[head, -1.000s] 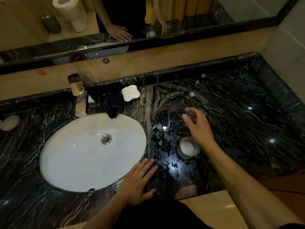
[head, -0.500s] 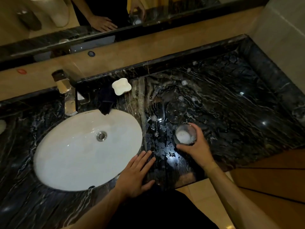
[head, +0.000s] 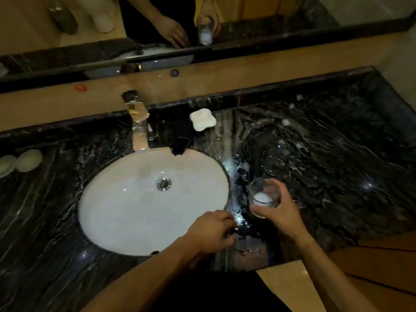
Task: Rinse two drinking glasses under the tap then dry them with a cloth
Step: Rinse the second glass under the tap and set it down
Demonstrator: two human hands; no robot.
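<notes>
My right hand [head: 282, 213] grips a clear drinking glass [head: 263, 198] with something white at its bottom, held just above the black marble counter [head: 337, 165] to the right of the sink. My left hand [head: 211, 233] rests at the sink's front right rim with its fingers curled in and nothing in it. A dark cloth [head: 181, 140] hangs over the back edge of the white oval sink [head: 108, 210], right of the metal tap [head: 138, 129]. No water runs. The second glass is too blurred to pick out on the dark marble.
A white soap dish [head: 202, 119] sits behind the cloth. Two pale round objects [head: 22, 162] lie at the counter's far left. A mirror [head: 270, 14] along the back wall reflects my hands and the glass. The counter's front edge runs beside my right forearm.
My right hand left the farther glass, took the nearer one and lifted it toward me. My left hand's flat fingers have curled in. The view has shifted right.
</notes>
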